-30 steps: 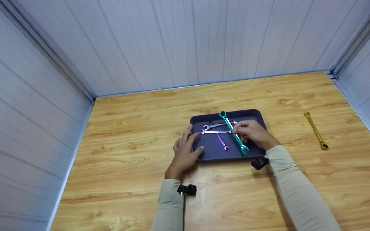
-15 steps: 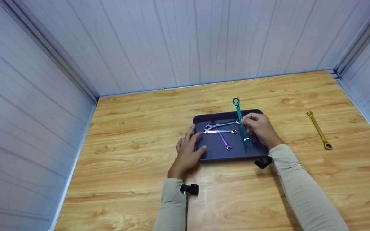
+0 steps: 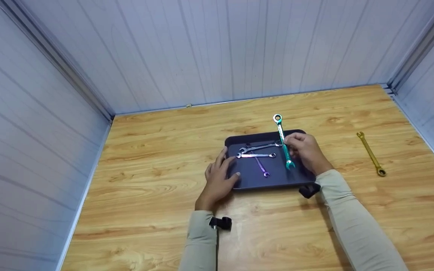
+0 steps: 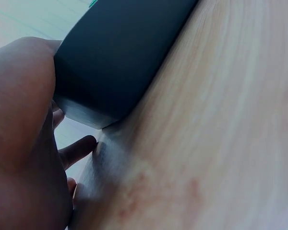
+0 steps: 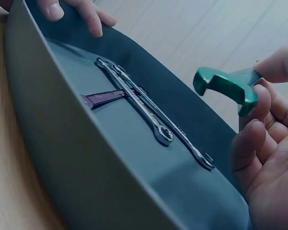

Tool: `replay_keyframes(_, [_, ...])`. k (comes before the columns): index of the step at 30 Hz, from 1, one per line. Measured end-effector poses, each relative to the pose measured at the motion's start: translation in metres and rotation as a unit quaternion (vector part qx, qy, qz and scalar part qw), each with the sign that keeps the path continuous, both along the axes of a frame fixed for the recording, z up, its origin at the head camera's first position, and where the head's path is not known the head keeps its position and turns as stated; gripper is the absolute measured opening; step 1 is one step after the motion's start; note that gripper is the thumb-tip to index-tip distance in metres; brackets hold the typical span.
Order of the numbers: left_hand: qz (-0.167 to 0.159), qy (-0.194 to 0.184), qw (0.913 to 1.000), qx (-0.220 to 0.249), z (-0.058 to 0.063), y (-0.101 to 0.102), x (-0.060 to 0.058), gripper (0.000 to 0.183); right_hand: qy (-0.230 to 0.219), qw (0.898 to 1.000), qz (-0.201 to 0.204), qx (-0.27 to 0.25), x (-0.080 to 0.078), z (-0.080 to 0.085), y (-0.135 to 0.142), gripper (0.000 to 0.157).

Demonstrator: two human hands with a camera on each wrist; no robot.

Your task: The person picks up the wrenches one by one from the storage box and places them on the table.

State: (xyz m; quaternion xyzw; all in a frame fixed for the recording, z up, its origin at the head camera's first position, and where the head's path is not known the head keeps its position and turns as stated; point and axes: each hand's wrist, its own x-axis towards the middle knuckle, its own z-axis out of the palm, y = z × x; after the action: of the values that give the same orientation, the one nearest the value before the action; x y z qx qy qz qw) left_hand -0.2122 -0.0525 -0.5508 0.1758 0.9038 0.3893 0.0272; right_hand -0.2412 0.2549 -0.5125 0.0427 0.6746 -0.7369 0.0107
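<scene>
My right hand (image 3: pixel 305 150) pinches a green combination wrench (image 3: pixel 281 136) by its shaft, above the right part of a dark tray (image 3: pixel 247 184). In the right wrist view the open end of the green wrench (image 5: pixel 225 88) points toward the camera, raised over the tray floor. My left hand (image 3: pixel 217 178) rests at the tray's left side with fingers spread, fingertips over the rim. Inside the tray lie two silver wrenches, a front one (image 3: pixel 256 155) and a rear one (image 3: pixel 264 146), across a purple wrench (image 3: pixel 261 165) that they partly cover.
A gold wrench (image 3: pixel 370 153) lies on the wooden table (image 3: pixel 149 165) to the right of the tray. Pale panel walls (image 3: pixel 217 52) enclose the table at the back and on both sides.
My right hand has lifted the green wrench off the front silver wrench and shifted it right and up, turning it more upright. The left hand stays at the tray's side.
</scene>
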Motion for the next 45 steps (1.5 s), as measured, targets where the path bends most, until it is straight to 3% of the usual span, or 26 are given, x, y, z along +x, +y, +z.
replay_keyframes(22, [-0.003, -0.001, 1.0000, 0.006, 0.000, 0.000, 0.001, 0.056, 0.007, 1.000, 0.006, -0.008, 0.011, 0.009, 0.010, 0.010])
replay_keyframes(37, [0.000, 0.005, 0.9999, 0.011, -0.002, -0.001, 0.001, 0.056, 0.004, 0.997, 0.017, -0.073, 0.017, 0.018, 0.023, 0.004])
replay_keyframes(45, [0.000, 0.006, 0.9999, 0.009, -0.002, 0.000, 0.000, 0.055, 0.010, 0.995, 0.041, -0.093, 0.023, 0.021, 0.034, 0.012])
